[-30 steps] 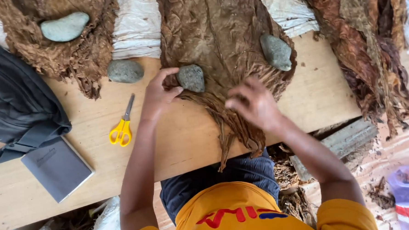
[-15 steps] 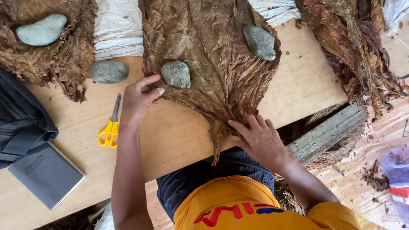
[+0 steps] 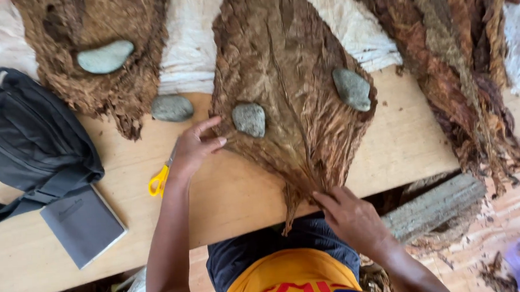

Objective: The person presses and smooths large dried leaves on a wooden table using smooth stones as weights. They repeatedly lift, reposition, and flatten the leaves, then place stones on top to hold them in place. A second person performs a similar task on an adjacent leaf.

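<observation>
Four smooth, rounded grey stones are in view: one and another rest on the large dried brown leaf stack at centre, a pale third sits on the crumbly brown leaf pile at upper left, and a fourth lies on the bare pale wooden desk between the two piles. Three leaf groups are present in total; the third, a bundle of long reddish-brown leaves, hangs over the desk's right edge. The central stack is wrinkled, veined and teardrop-shaped, its narrow stem end reaching the near desk edge. The left hand lies with fingers spread and released, fingertips touching the stack's left margin just beside the nearer stone. The right hand pinches the stem end, fingers closed on it. One pair of yellow-handled scissors lies partly under the left wrist. One black fabric pouch bag, zipped so its contents are hidden, lies at far left, touching one flat grey notebook.
</observation>
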